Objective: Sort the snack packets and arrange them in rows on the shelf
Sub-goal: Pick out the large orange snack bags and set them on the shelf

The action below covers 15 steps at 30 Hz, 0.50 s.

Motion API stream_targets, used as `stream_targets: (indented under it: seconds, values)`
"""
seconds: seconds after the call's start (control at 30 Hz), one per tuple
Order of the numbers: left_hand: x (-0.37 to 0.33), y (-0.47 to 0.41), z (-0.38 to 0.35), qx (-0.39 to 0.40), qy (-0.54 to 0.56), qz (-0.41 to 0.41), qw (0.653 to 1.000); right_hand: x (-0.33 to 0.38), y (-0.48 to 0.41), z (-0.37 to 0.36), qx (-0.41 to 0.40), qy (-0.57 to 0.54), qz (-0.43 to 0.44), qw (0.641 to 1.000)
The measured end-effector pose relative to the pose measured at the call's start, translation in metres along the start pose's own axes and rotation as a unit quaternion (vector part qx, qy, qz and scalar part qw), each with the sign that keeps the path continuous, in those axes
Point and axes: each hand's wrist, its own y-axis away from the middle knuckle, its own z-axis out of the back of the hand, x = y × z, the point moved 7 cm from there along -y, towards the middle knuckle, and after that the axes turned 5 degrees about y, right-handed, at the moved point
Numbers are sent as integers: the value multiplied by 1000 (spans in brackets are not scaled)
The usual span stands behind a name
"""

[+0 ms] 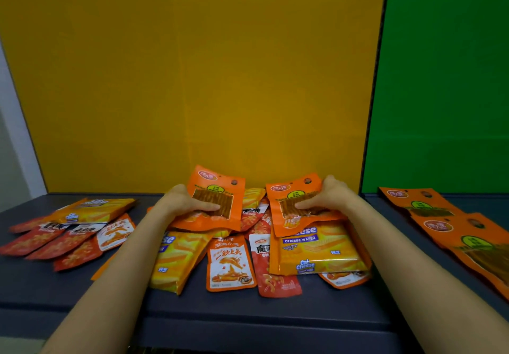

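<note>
Head view: left grip (190,205) clamps an orange packet (220,185); right grip (327,196) clamps a second orange packet (286,199); both over mixed pile (231,265), shelf (41,285) centre.

One wide-angle view from the person's head faces forward and tilts down onto the dark shelf (248,312), whose front edge crosses the bottom of the frame. It sits close. Both forearms enter from the lower corners, and just below centre the left hand (187,202) grips an orange packet (220,185) and the right hand (327,196) a second orange packet (292,188). A yellow back panel (192,78) fills the upper frame head-on, with a green panel (446,78) at the right and their seam bowed by the lens.
</note>
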Motion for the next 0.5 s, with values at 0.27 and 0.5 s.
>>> stream_targets:
  seconds: [0.27, 0.5]
  values:
    - [-12, 8, 10, -65, 183, -58, 979, -1, 13, 9, 23, -206, -11, 978]
    - [-48, 14, 26, -78, 360, -125, 921, -7, 24, 43, -1, -456, 33, 889]
